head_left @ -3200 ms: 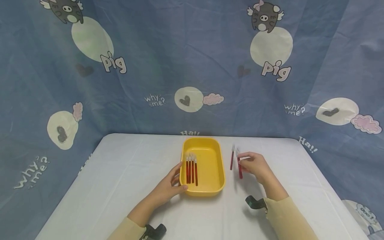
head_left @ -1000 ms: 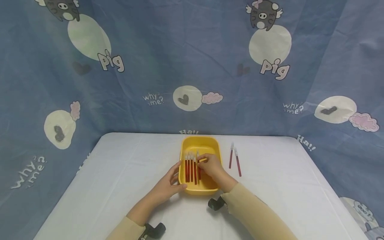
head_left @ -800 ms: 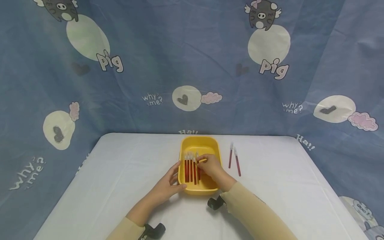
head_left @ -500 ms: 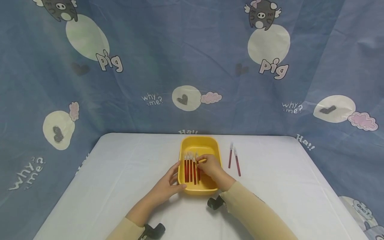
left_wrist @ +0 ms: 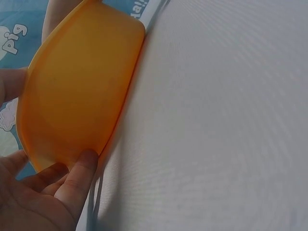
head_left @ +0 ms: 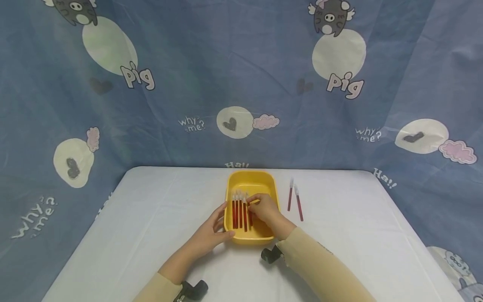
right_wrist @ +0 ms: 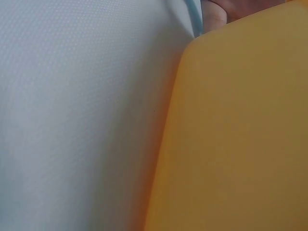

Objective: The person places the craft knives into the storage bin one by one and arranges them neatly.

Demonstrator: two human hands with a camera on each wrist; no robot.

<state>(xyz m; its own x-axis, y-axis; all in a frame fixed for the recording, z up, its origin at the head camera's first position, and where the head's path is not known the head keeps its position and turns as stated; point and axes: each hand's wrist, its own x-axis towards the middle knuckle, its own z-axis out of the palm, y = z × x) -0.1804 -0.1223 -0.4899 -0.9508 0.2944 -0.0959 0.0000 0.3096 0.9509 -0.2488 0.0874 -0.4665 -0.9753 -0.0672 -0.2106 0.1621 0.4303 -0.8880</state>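
A yellow tray stands on the white table and holds a row of slim red sticks with whitish tips, like pens or brushes. My left hand grips the tray's left side near its front corner. In the left wrist view its fingers press the tray's outer wall. Over the tray, my right hand pinches a slim red stick at the row's right end. The right wrist view is mostly filled by the tray's outer wall; the right fingers' grip is out of sight there.
Two more slim red sticks, one nearly straight and one slanted, lie on the white table right of the tray. A blue printed cloth hangs behind the table's far edge.
The right hand has moved left from the table into the tray with a red stick, which now lies beside the row. Over the last second both hands have stayed nearly still.
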